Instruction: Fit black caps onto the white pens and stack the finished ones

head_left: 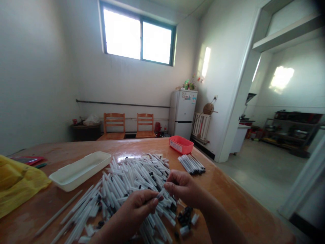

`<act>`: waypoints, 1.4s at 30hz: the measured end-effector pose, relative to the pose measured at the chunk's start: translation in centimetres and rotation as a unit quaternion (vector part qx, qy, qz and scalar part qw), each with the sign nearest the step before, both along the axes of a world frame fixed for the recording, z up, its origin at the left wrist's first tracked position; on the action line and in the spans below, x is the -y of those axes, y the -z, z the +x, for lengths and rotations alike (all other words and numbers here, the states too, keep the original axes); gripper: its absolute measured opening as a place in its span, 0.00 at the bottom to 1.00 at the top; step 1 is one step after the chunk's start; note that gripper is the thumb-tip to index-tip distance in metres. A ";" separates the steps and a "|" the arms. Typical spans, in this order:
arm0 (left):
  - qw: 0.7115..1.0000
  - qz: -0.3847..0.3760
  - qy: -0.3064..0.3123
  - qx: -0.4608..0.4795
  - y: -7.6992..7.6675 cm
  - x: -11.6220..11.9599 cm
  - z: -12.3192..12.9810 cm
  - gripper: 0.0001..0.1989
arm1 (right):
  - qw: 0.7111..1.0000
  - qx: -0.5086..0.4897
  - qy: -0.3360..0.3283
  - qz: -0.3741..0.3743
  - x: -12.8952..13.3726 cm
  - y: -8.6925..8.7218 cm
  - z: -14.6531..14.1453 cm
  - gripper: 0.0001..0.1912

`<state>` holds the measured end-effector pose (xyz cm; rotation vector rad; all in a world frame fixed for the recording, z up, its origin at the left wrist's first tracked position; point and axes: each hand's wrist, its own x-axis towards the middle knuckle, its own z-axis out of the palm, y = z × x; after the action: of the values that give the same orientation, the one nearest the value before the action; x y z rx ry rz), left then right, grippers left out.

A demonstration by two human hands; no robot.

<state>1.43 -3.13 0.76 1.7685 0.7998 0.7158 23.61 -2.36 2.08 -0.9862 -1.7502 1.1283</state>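
Above a heap of whitish pen barrels (132, 178), my left hand (142, 203) pinches a short translucent pen piece (160, 193) between thumb and fingers. Close by on the right, my right hand (181, 184) is closed, thumb against curled fingers, near the far end of that piece. Whatever it grips is too small or hidden to name. Small black pen parts (186, 217) lie below my right wrist, with some clear caps (185, 231) among them. Beyond that hand, several pens with black ends (191, 165) lie side by side.
An off-white tray (81, 171) lies left of the heap, near a yellow plastic bag (20, 186). A red plastic basket (181, 145) stands at the table's far right edge. Long thin tubes (78, 217) lie at front left. Chairs (114, 125) and a fridge (183, 113) stand behind.
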 end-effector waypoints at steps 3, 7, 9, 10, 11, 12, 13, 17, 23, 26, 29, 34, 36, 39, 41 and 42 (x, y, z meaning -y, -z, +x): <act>1.000 -0.025 -0.012 0.012 -0.1 -0.1 -0.2 0.19 | 0.999 -0.038 0.004 -0.006 0.0 -0.1 -0.3 0.18; 0.996 -0.063 -0.029 0.047 0.1 -0.3 -0.4 0.21 | 0.995 -0.102 -0.005 -0.022 -0.1 -0.3 -0.5 0.20; 0.996 -0.067 -0.028 0.059 0.0 -0.2 -0.5 0.21 | 0.992 -0.121 -0.014 -0.027 -0.1 -0.3 -0.6 0.20; 0.995 -0.068 -0.028 0.064 -0.1 -0.1 -0.5 0.21 | 0.992 -0.125 -0.017 -0.028 -0.1 -0.3 -0.7 0.20; 0.995 -0.068 -0.026 0.066 -0.2 0.0 -0.5 0.20 | 0.991 -0.127 -0.018 -0.029 -0.1 -0.3 -0.8 0.20; 0.995 -0.069 -0.023 0.069 -0.3 0.1 -0.5 0.20 | 0.991 -0.128 -0.017 -0.029 -0.1 -0.2 -0.9 0.20; 0.995 -0.068 -0.021 0.073 -0.4 0.1 -0.5 0.20 | 0.991 -0.129 -0.015 -0.030 0.0 -0.2 -1.0 0.20; 0.996 -0.054 -0.011 0.070 -0.3 0.1 -0.5 0.20 | 0.992 -0.119 -0.014 -0.029 -0.1 0.0 -1.1 0.19; 0.998 -0.030 0.008 0.054 -0.4 0.2 -0.6 0.20 | 0.997 -0.071 -0.004 -0.020 0.0 0.0 -1.0 0.19; 0.998 -0.017 0.003 0.056 -0.4 0.3 -0.5 0.19 | 0.999 -0.043 0.018 0.005 0.1 0.0 -1.1 0.19; 0.999 -0.010 -0.013 0.046 -0.4 0.3 -0.4 0.20 | 0.998 -0.020 0.038 0.037 0.0 0.1 -1.2 0.20; 0.999 0.003 -0.016 0.030 -0.6 0.3 -0.4 0.22 | 0.997 -0.043 0.043 0.046 -0.1 0.1 -1.7 0.19; 0.999 0.012 -0.013 0.026 -0.8 0.4 -0.4 0.21 | 0.997 -0.053 0.040 0.037 -0.1 0.2 -1.8 0.19; 0.998 0.049 -0.026 0.010 -0.9 0.7 -0.3 0.17 | 0.995 -0.021 0.071 0.070 -0.3 0.6 -1.8 0.20; 0.995 0.090 -0.050 -0.006 -0.9 0.9 -0.1 0.15 | 0.989 0.014 0.099 0.107 -0.5 1.0 -1.7 0.22; 0.992 0.107 -0.062 -0.014 -1.0 1.0 0.0 0.14 | 0.987 0.029 0.107 0.119 -0.7 1.1 -1.7 0.23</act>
<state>1.43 -4.11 1.72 1.9364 0.8858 0.8881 21.96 -1.68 0.93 -1.0387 -1.7310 0.7440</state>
